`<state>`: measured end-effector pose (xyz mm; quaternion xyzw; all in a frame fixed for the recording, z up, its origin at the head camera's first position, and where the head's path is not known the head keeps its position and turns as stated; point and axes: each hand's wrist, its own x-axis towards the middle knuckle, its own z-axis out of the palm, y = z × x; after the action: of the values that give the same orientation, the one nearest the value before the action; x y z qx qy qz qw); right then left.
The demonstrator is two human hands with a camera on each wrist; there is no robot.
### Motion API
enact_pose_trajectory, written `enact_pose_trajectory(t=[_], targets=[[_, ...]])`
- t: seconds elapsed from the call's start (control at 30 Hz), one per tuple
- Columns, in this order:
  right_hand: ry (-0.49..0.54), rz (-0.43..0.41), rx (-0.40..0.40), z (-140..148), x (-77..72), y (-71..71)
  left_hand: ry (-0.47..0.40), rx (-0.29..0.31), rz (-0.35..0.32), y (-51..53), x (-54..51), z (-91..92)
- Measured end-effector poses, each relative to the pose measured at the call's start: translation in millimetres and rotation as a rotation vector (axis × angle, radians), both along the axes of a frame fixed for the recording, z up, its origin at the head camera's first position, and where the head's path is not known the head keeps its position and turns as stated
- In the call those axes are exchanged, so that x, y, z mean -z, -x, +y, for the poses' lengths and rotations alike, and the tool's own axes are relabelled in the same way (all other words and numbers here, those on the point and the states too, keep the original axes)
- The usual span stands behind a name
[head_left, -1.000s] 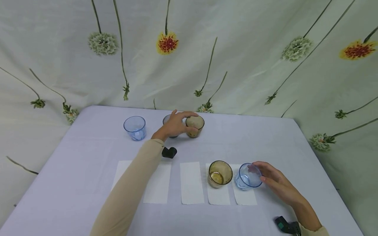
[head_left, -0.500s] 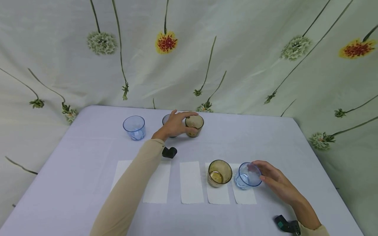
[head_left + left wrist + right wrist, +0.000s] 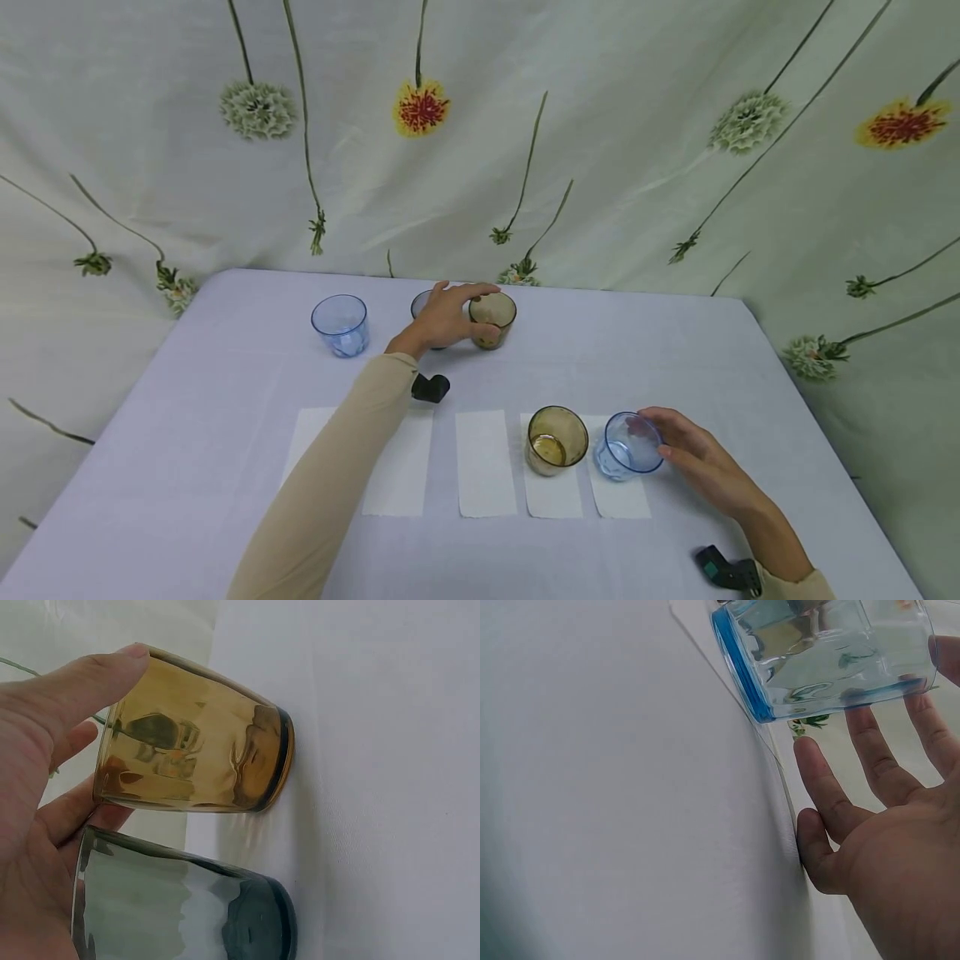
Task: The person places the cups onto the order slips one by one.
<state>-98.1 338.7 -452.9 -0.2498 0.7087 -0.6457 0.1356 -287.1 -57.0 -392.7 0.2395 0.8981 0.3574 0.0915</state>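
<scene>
At the back of the table, my left hand [image 3: 442,320] grips an amber glass [image 3: 492,312] near its rim. In the left wrist view the thumb presses one side of this upright amber glass [image 3: 195,742], with fingers on the other. A grey-blue glass [image 3: 157,900] stands right beside it, mostly hidden by the hand in the head view. At front right, my right hand [image 3: 701,458] holds a clear blue glass [image 3: 628,450] at its right side, thumb by the rim; the right wrist view shows fingertips against this blue glass [image 3: 832,660]. Its base stands on a white paper strip [image 3: 622,500].
A second amber glass [image 3: 551,454] stands on a neighbouring paper strip, left of the blue one. Another blue glass [image 3: 341,325] stands at back left. More white paper strips [image 3: 486,475] lie in a row, partly covered by the left sleeve [image 3: 337,475]. A flowered cloth [image 3: 600,125] hangs behind the table.
Both hands keep their places at the same glasses. Only a very slight shift of the whole head view shows.
</scene>
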Motion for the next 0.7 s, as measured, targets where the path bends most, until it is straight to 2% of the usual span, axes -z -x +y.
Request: enact_pose_trajectory(t=[0.2, 0.47, 0.6, 0.7], targets=[[-0.012, -0.013, 0.017, 0.9, 0.7, -0.7, -0.038, -0.031, -0.02, -2.5, -1.8, 0.2], [-0.061, -0.018, 0.048, 0.1, 0.8, -1.0, -0.091, -0.056, -0.056, -0.9, -3.7, -1.8], [-0.035, -0.017, 0.031, 1.1, 1.9, 0.0, -0.136, -0.079, -0.076, -1.6, -5.8, -3.4], [-0.019, -0.02, 0.023, 1.1, 1.6, 0.2, -0.153, -0.075, -0.057, -2.2, -7.6, -4.8]])
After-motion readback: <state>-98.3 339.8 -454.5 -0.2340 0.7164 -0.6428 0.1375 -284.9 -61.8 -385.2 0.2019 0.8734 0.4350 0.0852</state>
